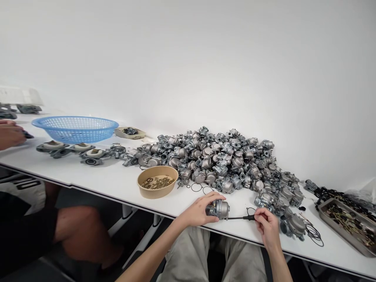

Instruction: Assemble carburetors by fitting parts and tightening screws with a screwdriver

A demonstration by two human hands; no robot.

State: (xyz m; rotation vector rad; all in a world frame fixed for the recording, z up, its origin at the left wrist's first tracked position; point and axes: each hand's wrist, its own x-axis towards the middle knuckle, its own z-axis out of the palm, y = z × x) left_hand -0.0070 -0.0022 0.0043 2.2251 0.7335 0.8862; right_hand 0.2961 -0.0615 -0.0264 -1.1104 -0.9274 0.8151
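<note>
Left hand (197, 211) is clamped on one carb (219, 209) at bottom center, right hand (266, 226) pinching a screwdriver (243, 217) into it. Big pile (223, 160) behind looks untouched, so I'd say loads left.

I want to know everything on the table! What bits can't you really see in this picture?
Head view only:
- Screwdriver: tip hidden behind the carburetor in the left hand; handle mostly inside the right hand.
- Paper bowl: small brass parts too tiny to identify.
- Metal tray: cut off by the right edge.
- Another person's hand: cut off at the left edge.
</note>
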